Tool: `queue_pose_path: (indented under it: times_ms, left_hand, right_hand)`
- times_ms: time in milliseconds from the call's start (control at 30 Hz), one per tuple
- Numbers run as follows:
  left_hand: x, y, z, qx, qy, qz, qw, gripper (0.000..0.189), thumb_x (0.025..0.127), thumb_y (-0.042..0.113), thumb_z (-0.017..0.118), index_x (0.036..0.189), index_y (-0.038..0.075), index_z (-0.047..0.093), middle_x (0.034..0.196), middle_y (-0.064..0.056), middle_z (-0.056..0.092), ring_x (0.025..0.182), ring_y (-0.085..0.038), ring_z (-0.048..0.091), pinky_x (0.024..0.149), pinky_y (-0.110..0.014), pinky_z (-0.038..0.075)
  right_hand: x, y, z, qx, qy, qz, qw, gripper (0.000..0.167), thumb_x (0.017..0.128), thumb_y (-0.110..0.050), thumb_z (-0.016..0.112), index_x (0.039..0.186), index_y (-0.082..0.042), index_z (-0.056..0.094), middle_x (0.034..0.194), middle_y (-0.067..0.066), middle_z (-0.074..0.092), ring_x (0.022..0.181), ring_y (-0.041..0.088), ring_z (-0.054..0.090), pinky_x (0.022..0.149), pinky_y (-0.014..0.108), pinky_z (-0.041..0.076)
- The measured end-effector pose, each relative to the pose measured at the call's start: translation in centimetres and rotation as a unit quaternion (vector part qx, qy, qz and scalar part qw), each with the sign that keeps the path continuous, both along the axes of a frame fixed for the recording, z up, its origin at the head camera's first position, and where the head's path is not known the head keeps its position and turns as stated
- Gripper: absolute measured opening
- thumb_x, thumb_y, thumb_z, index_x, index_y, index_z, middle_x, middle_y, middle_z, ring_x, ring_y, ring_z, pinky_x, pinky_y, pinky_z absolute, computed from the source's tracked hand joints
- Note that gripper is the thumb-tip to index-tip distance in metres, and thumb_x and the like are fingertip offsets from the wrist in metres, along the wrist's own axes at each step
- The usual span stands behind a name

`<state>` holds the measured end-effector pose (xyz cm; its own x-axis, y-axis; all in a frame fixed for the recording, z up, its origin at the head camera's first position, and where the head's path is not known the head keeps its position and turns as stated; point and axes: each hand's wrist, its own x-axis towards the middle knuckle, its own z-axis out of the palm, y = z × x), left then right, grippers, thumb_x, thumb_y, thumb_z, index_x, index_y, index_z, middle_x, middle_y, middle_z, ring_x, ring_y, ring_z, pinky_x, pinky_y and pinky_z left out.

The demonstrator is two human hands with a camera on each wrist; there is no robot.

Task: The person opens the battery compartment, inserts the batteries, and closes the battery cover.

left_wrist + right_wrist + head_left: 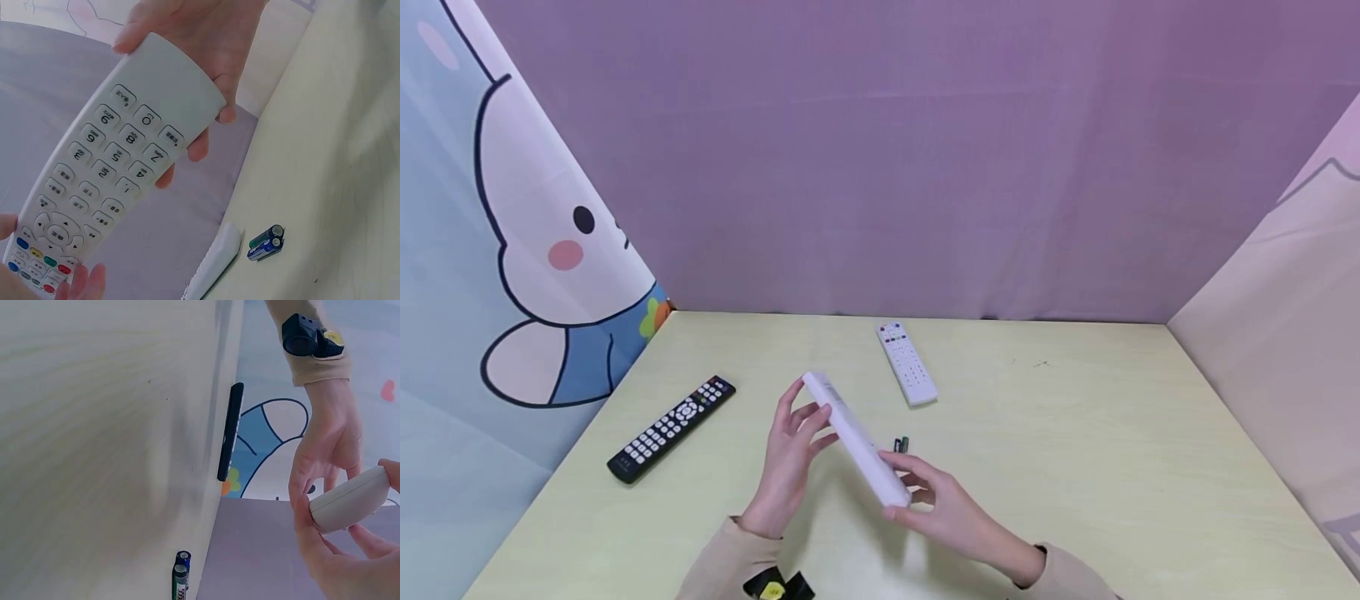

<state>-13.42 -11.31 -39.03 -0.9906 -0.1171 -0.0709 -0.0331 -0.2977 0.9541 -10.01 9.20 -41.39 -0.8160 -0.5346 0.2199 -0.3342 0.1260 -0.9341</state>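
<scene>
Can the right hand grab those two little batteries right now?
Probably not yet: the right hand is busy gripping one end of the raised white remote. If it let go, the way looks free, since the batteries lie uncovered on the table close by.

So it's a chunky white remote (855,440) with a slightly curved body, pale keys marked in dark print, a round arrow pad, and blue, yellow, green and red buttons clustered toward one end, while the number-pad end finishes in a plain blank stretch. It's up in the air and tipped on a slant, coloured-button end in the left hand (787,471), blank end in the right hand (951,512), and there's a thin seam running along its side.
</scene>
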Motion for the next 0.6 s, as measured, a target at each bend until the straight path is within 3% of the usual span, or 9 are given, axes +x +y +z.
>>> queue_pose_path:
  times_ms: [367, 600]
  left_hand:
    - [-0.13, 0.09, 0.00, 0.002, 0.006, -0.002, 1.0000, 0.059, 0.086, 0.008, 0.055, 0.137, 0.021, 0.028, 0.106, -0.009, 0.045, 0.081, -0.014, 0.056, 0.074, -0.037, 0.053]
    - [-0.20, 0.12, -0.16, -0.007, 0.003, 0.003, 1.0000, 0.060, 0.084, 0.007, 0.058, 0.135, 0.020, 0.031, 0.108, -0.011, 0.043, 0.082, -0.015, 0.056, 0.070, -0.040, 0.054]
  right_hand:
    - [-0.17, -0.22, -0.34, -0.092, -0.085, 0.057, 0.9905, 0.056, 0.081, -0.005, 0.061, 0.129, 0.007, 0.036, 0.121, 0.030, 0.042, 0.095, 0.011, 0.053, 0.077, 0.028, 0.052]
    - [-0.02, -0.44, -0.17, -0.100, -0.131, 0.058, 0.9845, 0.058, 0.080, -0.005, 0.062, 0.130, 0.007, 0.034, 0.120, 0.031, 0.042, 0.099, 0.023, 0.052, 0.079, 0.028, 0.051]
